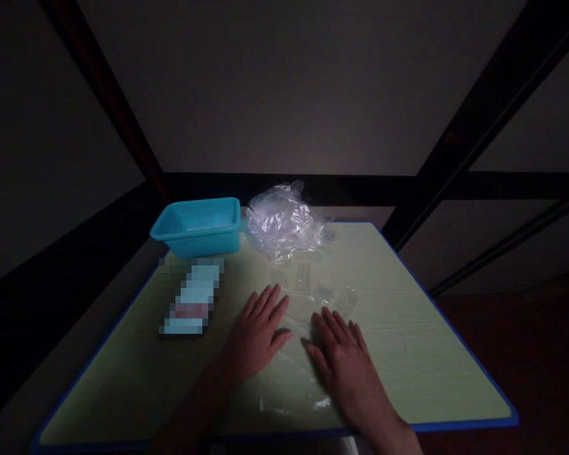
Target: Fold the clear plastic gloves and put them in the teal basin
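A clear disposable plastic glove (pixel 298 316) lies spread on the table, its finger parts pointing away from me and its cuff near the front edge. My left hand (pixel 258 332) rests flat on the glove's left side, fingers stretched forward. On its right side my right hand (pixel 344 354) lies palm down, the fingers extended and slightly apart. Neither hand grips anything. Beyond the glove's fingertips sits a crumpled heap of thin clear plastic (pixel 284 224), which looks like more such gloves.
A blue plastic basin (pixel 201 243) stands at the back left of the pale table (pixel 408 354), which has a blue edge. In front of the basin lies a phone-like slab (pixel 194 297), its surface pixelated. A wall rises behind the table.
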The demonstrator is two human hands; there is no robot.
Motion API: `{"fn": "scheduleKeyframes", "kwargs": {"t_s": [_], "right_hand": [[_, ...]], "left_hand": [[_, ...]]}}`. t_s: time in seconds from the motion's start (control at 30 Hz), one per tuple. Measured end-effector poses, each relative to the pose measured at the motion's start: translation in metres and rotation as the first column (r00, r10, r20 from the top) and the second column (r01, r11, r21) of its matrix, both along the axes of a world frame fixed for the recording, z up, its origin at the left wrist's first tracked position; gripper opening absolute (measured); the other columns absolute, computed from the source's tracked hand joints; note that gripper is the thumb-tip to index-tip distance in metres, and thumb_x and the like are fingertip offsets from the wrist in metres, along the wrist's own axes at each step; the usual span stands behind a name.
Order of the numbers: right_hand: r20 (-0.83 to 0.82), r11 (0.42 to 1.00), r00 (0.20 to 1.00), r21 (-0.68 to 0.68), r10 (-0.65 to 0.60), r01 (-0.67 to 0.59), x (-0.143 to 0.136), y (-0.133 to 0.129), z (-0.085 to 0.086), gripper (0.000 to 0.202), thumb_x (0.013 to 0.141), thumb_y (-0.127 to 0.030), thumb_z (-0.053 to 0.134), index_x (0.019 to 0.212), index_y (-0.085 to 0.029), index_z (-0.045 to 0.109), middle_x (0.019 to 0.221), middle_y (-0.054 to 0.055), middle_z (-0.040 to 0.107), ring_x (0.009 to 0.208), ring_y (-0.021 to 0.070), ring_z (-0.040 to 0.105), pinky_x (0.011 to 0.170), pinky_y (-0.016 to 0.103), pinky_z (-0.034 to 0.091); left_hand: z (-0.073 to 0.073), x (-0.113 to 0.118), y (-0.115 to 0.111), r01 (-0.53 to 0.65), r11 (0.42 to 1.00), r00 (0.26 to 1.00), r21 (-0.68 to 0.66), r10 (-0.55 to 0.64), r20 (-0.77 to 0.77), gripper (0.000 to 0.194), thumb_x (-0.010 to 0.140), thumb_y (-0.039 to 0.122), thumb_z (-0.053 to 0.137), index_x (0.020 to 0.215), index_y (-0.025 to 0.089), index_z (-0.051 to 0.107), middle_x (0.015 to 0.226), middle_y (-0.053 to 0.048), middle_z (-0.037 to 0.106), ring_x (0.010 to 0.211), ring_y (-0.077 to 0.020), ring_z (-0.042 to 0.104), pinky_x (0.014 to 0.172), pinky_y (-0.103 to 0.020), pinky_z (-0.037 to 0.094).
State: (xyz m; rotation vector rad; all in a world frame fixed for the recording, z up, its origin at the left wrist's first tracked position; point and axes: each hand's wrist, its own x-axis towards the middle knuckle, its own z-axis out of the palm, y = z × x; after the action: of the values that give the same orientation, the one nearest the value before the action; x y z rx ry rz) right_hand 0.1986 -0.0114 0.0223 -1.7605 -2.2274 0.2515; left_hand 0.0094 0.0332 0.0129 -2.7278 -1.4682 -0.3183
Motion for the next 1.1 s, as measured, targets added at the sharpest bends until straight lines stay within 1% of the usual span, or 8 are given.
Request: {"fn": "scheduleKeyframes", "kwargs": {"t_s": [0.1, 0.2, 0.3, 0.43, 0.6, 0.7, 0.93, 1.1], "right_hand": [[-0.09, 0.999, 0.996, 0.042, -0.002, 0.006, 0.018, 0.022, 0.02, 0.04, 0.086, -0.022, 0.046, 0.124, -0.013, 0.053, 0.126, 0.016, 0.057, 0.114, 0.0285, 0.054, 0.1, 0.048, 0.036], [-0.188, 0.997, 0.981, 0.035, -0.054, 0.062, 0.033, 0.055, 0.03, 0.037, 0.082, -0.016, 0.05, 0.117, -0.01, 0.056, 0.116, 0.017, 0.061, 0.106, 0.0262, 0.057, 0.093, 0.039, 0.043], [-0.202, 0.994, 0.974, -0.039, -0.104, 0.098, 0.038, 0.082, 0.028, 0.04, 0.077, -0.016, 0.057, 0.116, -0.011, 0.054, 0.112, 0.017, 0.062, 0.102, 0.0264, 0.057, 0.084, 0.037, 0.044], [-0.194, 0.987, 0.974, -0.131, -0.117, 0.092, 0.033, 0.101, 0.018, 0.042, 0.071, -0.019, 0.063, 0.112, -0.017, 0.054, 0.091, 0.008, 0.067, 0.086, 0.0242, 0.06, 0.07, 0.034, 0.043], [-0.236, 0.97, 0.967, -0.241, -0.09, 0.032, 0.031, 0.115, 0.012, 0.01, 0.064, -0.02, 0.064, 0.071, -0.017, 0.058, 0.066, 0.0, 0.06, 0.067, 0.019, 0.057, 0.059, 0.028, 0.036], [-0.313, 0.963, 0.95, -0.264, -0.025, -0.062, 0.033, 0.121, 0.015, 0.013, 0.062, -0.019, 0.061, 0.059, -0.018, 0.049, 0.056, -0.004, 0.052, 0.059, 0.0144, 0.052, 0.054, 0.025, 0.034], [-0.506, 0.956, 0.858, -0.201, 0.086, -0.214, 0.041, 0.126, 0.027, 0.032, 0.06, -0.02, 0.062, 0.086, -0.02, 0.044, 0.056, -0.007, 0.054, 0.053, 0.0131, 0.053, 0.049, 0.023, 0.041], [-0.53, 0.997, 0.844, 0.014, 0.077, -0.081, 0.052, 0.133, 0.032, 0.047, 0.065, -0.019, 0.055, 0.109, -0.018, 0.039, 0.066, -0.003, 0.059, 0.061, 0.0168, 0.059, 0.059, 0.029, 0.047]], "left_hand": [[0.014, 0.008, -0.003, 0.0, 1.0, 1.0, 0.007, 0.0, -0.019, 0.055, 0.09, 0.038, 0.044, 0.136, 0.009, 0.037, 0.146, -0.017, 0.032, 0.135, -0.031, 0.027, 0.107, -0.051, 0.026], [0.021, 0.029, -0.015, 0.041, 0.999, 0.999, -0.012, -0.041, 0.007, 0.055, 0.092, 0.04, 0.04, 0.137, 0.009, 0.036, 0.147, -0.016, 0.03, 0.135, -0.0284, 0.026, 0.108, -0.046, 0.027], [0.016, 0.051, -0.027, 0.081, 0.995, 0.995, -0.05, -0.079, 0.053, 0.057, 0.092, 0.046, 0.037, 0.136, 0.011, 0.038, 0.147, -0.015, 0.03, 0.136, -0.0271, 0.026, 0.109, -0.045, 0.027], [0.004, 0.062, -0.034, 0.079, 0.994, 0.994, -0.074, -0.073, 0.077, 0.055, 0.092, 0.049, 0.037, 0.135, 0.014, 0.04, 0.147, -0.014, 0.03, 0.136, -0.0267, 0.026, 0.109, -0.045, 0.027], [0.003, 0.06, -0.034, 0.083, 0.993, 0.995, -0.08, -0.078, 0.063, 0.054, 0.093, 0.049, 0.034, 0.136, 0.016, 0.039, 0.148, -0.013, 0.029, 0.136, -0.0255, 0.024, 0.109, -0.042, 0.026], [0.005, 0.059, -0.034, 0.088, 0.992, 0.995, -0.091, -0.083, 0.052, 0.054, 0.094, 0.049, 0.032, 0.136, 0.016, 0.038, 0.147, -0.013, 0.03, 0.137, -0.0252, 0.023, 0.109, -0.042, 0.025], [0.003, 0.06, -0.034, 0.094, 0.994, 0.995, -0.057, -0.091, 0.048, 0.052, 0.094, 0.047, 0.033, 0.136, 0.016, 0.037, 0.147, -0.012, 0.032, 0.136, -0.0251, 0.024, 0.109, -0.042, 0.025], [0.004, 0.059, -0.034, 0.098, 0.993, 0.994, -0.066, -0.094, 0.058, 0.052, 0.094, 0.047, 0.034, 0.135, 0.015, 0.039, 0.147, -0.013, 0.033, 0.136, -0.0255, 0.025, 0.109, -0.042, 0.025]]}}
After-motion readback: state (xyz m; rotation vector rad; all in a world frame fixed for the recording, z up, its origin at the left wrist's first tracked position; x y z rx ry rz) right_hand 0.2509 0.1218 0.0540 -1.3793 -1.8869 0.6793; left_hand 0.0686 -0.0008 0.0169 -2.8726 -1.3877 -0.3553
